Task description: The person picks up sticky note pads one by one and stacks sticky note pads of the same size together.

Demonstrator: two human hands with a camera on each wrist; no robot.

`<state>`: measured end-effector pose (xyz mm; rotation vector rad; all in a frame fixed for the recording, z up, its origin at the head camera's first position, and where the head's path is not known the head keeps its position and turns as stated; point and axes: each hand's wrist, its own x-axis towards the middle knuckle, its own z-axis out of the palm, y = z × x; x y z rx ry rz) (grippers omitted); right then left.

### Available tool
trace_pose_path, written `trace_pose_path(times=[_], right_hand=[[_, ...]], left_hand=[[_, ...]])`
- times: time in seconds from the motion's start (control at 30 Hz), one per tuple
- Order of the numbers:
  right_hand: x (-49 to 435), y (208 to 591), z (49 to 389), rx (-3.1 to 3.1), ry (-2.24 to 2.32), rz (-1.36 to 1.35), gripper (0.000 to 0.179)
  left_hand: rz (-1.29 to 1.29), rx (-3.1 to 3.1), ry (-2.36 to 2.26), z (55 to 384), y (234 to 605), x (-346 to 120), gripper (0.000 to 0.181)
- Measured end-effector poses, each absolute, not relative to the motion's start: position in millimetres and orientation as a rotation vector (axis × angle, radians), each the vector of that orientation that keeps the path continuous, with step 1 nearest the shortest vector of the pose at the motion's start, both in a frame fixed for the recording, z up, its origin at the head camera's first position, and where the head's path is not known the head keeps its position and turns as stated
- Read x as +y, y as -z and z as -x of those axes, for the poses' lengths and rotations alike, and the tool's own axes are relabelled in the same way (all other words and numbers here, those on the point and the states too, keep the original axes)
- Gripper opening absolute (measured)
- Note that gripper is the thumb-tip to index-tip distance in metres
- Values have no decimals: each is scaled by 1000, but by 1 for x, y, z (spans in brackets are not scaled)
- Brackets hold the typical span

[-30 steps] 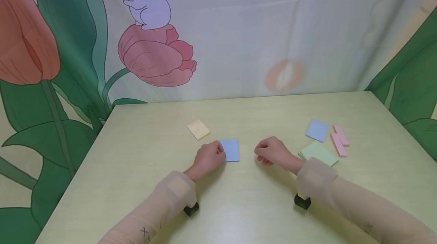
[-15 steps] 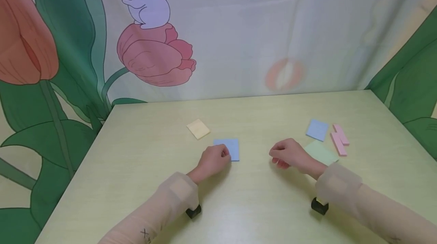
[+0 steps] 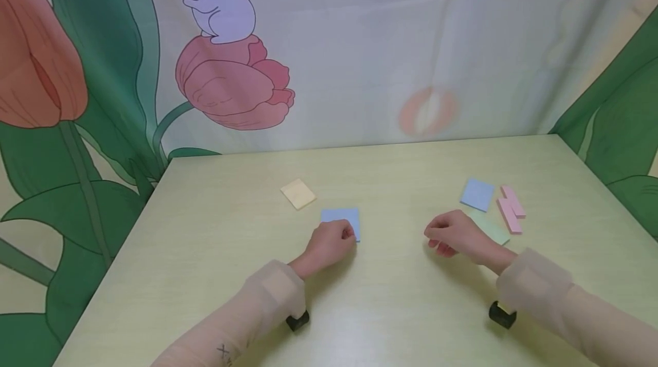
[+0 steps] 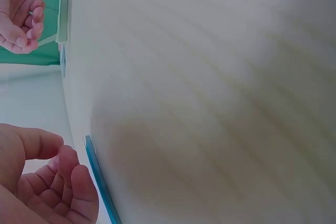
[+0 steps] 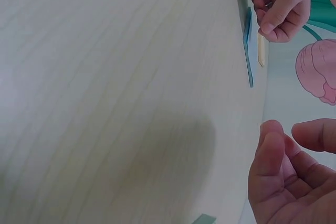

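Blue pad [image 3: 340, 214] lies on the table [image 3: 205, 241], just right of the cream pad [image 3: 298, 194] and nearer the person. Partly covering it in the head view, the left hand [image 3: 331, 241] curls loosely, holding nothing; whether it touches is unclear. Well right of the cream pad, the right hand [image 3: 457, 234] is loosely curled, fingers holding nothing. The blue pad looks light, thin, fairly stiff, likely easy to crease; opposite edges seem the best pinch.
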<state>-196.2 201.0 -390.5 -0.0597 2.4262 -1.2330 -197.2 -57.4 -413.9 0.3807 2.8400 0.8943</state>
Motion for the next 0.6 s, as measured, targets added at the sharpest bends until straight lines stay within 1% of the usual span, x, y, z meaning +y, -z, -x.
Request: trace_pose_path(times=[0.33, 0.6], right_hand=[[227, 388, 197, 2431, 1283, 29, 31], [244, 388, 201, 2471, 1247, -10, 32]], left_hand=[[-457, 2825, -950, 193, 414, -41, 8], [-468, 2804, -965, 190, 419, -29, 8]])
